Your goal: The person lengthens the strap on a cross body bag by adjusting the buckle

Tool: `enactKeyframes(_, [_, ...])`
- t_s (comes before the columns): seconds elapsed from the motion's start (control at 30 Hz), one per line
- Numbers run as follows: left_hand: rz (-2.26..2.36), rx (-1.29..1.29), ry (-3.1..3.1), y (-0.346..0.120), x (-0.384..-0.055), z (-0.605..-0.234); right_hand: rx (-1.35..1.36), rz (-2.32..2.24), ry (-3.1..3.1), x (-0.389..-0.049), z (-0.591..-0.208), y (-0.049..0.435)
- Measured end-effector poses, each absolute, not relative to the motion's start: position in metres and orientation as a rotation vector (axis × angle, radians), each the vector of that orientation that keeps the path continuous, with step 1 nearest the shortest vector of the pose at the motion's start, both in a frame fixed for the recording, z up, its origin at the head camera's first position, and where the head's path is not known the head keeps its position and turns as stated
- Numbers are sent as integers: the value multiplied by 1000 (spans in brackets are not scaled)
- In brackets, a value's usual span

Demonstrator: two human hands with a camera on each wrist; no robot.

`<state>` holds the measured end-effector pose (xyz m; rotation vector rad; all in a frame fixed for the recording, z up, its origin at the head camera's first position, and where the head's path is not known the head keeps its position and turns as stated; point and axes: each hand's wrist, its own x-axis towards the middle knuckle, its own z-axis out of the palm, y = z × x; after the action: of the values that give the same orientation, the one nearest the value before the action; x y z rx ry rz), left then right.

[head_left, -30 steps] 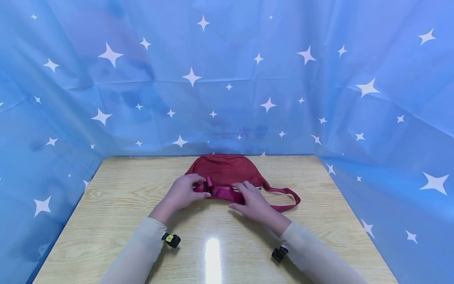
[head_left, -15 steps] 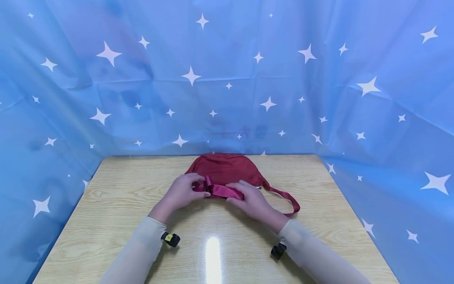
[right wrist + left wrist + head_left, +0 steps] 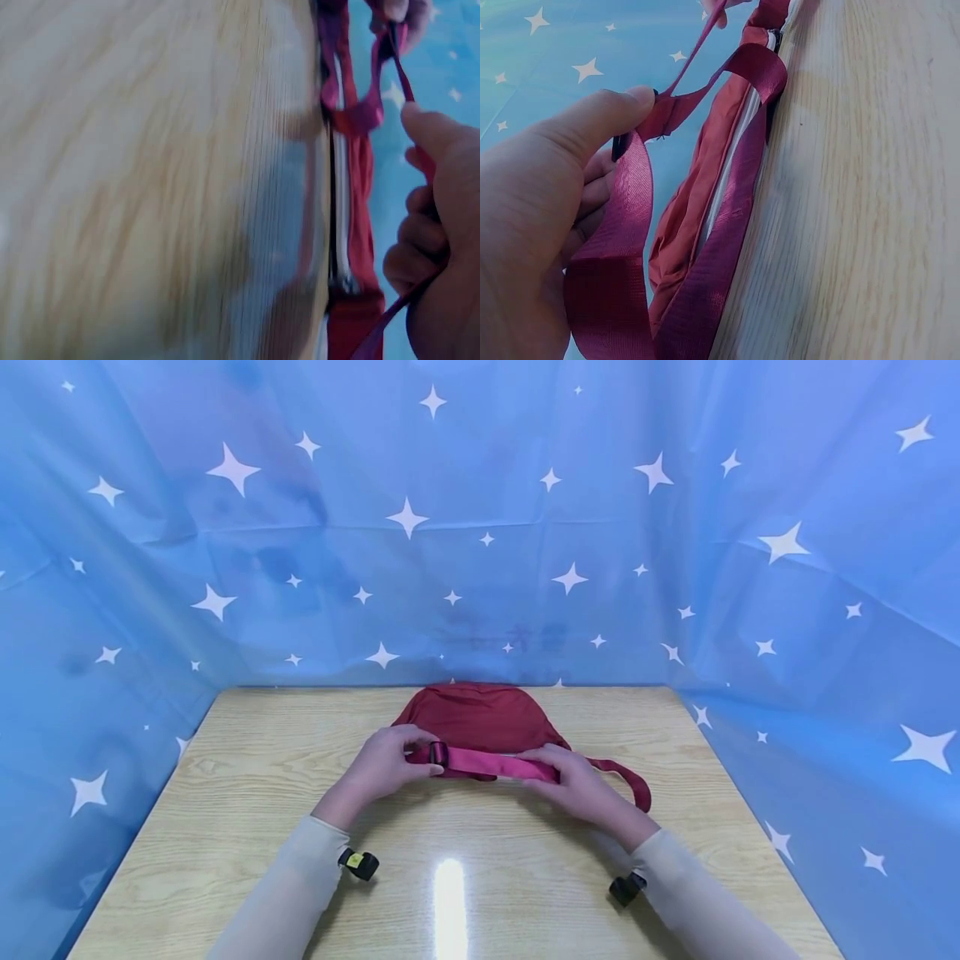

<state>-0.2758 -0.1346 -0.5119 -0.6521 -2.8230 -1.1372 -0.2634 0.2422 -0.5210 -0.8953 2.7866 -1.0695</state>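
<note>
A dark red waist bag (image 3: pixel 476 712) lies at the table's far edge, its zipper (image 3: pixel 342 202) along the near side. My left hand (image 3: pixel 377 770) pinches the strap at its black slider buckle (image 3: pixel 438 753) between thumb and fingers. To the right, my right hand (image 3: pixel 579 783) grips the same strap (image 3: pixel 480 762), which runs straight between both hands in front of the bag. In the left wrist view a loose strap loop (image 3: pixel 611 307) hangs below the left thumb. The right wrist view shows my right fingers (image 3: pixel 420 232) curled round the strap.
A wooden table (image 3: pixel 247 827) carries the bag. Blue cloth with white stars (image 3: pixel 480 527) hangs behind and along both sides. The strap's slack end (image 3: pixel 637 785) curves out right of the bag.
My right hand first slid slightly left, then pulled right with the strap, which is now straighter. The small loop standing up at the buckle has gone. My left hand has stayed in place.
</note>
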Motion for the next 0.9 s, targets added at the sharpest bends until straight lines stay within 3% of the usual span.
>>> enactKeyframes(0.23, [-1131, -708, -2809, -131, -276, -512, -857, -952, 2793, -259, -520, 246])
enactKeyframes(0.67, [-1172, -853, -2697, -122, -275, -512, -924, -1158, 2634, -269, -505, 154])
enactKeyframes(0.9, [-1207, -831, -2714, -124, -272, -512, -1028, -1162, 2705, -276, -503, 141])
